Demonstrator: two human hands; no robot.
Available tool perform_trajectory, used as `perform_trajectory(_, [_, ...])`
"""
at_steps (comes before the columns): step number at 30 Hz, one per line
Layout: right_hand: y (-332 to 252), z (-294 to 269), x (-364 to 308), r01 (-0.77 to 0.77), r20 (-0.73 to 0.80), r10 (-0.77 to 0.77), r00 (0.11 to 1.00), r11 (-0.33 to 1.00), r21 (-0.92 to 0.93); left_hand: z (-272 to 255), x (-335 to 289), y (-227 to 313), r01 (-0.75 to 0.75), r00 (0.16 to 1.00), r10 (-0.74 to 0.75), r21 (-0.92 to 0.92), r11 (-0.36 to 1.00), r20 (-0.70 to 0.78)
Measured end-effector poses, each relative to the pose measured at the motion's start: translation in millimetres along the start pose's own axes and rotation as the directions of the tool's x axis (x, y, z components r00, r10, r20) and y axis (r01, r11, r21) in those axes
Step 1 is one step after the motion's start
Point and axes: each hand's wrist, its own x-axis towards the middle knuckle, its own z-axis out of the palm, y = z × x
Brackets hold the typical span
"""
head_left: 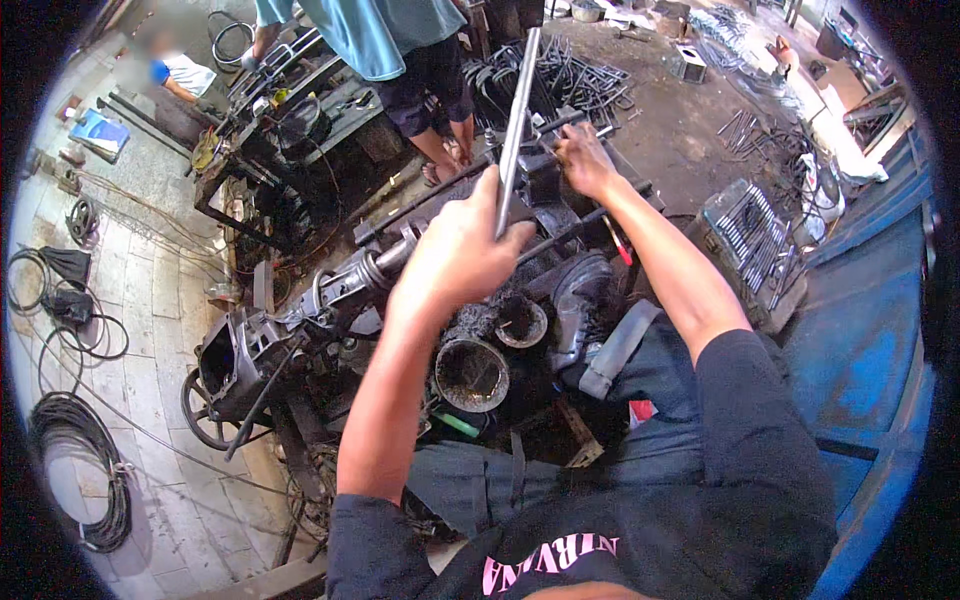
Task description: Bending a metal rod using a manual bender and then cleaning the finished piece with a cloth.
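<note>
My left hand (pixel 462 245) is closed round the lower end of a shiny metal rod (pixel 520 110), which stands up steeply over the machine. Further off and to the right, my right hand (pixel 585 160) reaches the far side of the dark, greasy machine (pixel 345 280). Its fingers are curled down at a dark bar there, and what they grip is hidden. Below my hands stand a larger round metal can (pixel 472 376) and a smaller can (pixel 521 322), both with dark grime inside. A red-handled tool (pixel 622 243) lies beneath my right forearm.
A tray of metal rods (pixel 752 235) stands at the right, before a blue panel (pixel 860 350). A heap of bent bars (pixel 560 75) lies ahead. A co-worker in a teal shirt (pixel 365 30) stands at a bench; another person (pixel 185 75) is far left. Coiled black hose (pixel 85 470) lies left.
</note>
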Motion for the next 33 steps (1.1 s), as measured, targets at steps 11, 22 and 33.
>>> perform_trajectory(11, [-2.3,3.0,3.8,-0.022,0.098,0.019,0.995,1.0,0.021,5.1,-2.4,-0.9,0.067,0.996,-0.064,0.058,0.996,-0.056])
perform_trajectory(22, [-13.2,-13.1,10.8,-0.013,0.194,0.012,0.981,1.0,0.005,3.5,-4.6,-4.5,0.061,0.993,-0.05,0.103,0.993,-0.106])
perform_trajectory(33, [-4.4,-25.2,10.2,-0.011,0.065,0.016,0.998,0.997,-0.073,8.1,-4.1,-13.1,0.078,0.992,-0.066,0.12,0.99,-0.106])
